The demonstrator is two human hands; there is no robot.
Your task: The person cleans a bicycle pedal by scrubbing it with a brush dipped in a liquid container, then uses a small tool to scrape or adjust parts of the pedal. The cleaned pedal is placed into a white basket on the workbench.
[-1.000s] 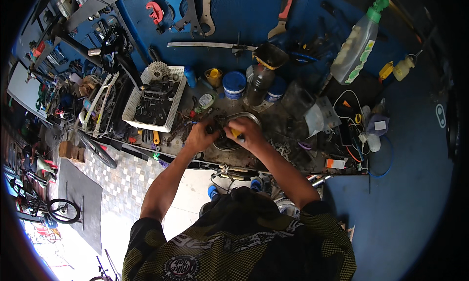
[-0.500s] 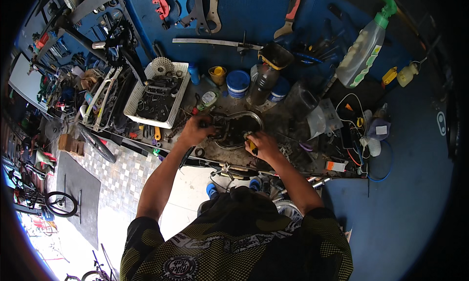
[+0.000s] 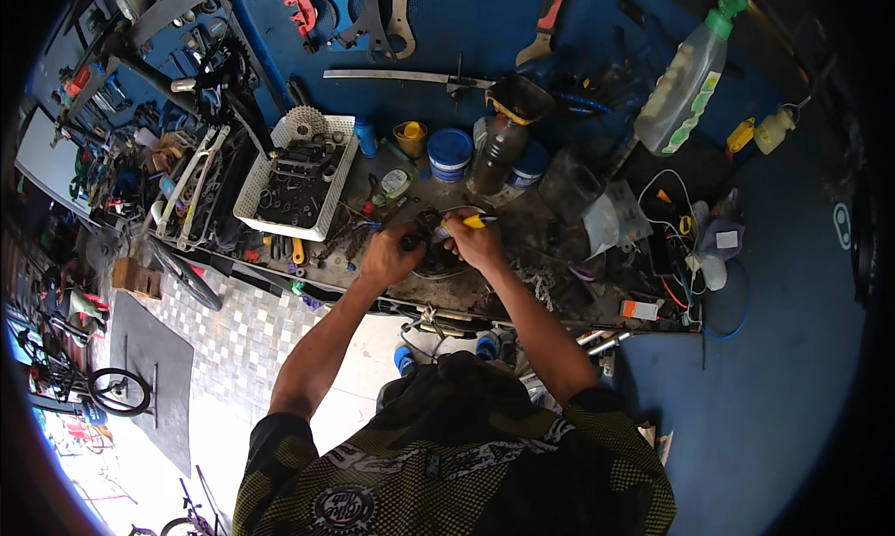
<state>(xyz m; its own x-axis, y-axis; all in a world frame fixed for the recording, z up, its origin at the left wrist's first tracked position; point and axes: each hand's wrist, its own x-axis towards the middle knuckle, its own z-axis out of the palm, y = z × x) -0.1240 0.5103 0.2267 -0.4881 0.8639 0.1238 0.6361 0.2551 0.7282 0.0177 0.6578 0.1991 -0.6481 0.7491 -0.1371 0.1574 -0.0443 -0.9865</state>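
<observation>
My left hand (image 3: 392,254) is closed around a dark metal bicycle part (image 3: 427,226) over an oval metal pan (image 3: 447,275). The part's exact kind is hard to make out. In my right hand (image 3: 477,244) is a yellow-handled brush (image 3: 477,221), its handle pointing right and its working end against or close to the part. Both hands are close together above the pan and cover much of it. Dark contents lie in the pan. Behind the left hand lies a small clear bottle with a green label (image 3: 395,182).
A white basket of metal parts (image 3: 326,221) stands at left. Behind the pan are a blue tub (image 3: 449,152), a dark bottle (image 3: 502,158) and a yellow cup (image 3: 411,137). Cables and an orange-white box (image 3: 640,309) lie at right. A spray bottle (image 3: 688,87) hangs on the tool wall.
My right hand has moved up and left from the pan's right side toward the left hand, and the yellow handle now points right. My left hand has shifted slightly right and nearer me.
</observation>
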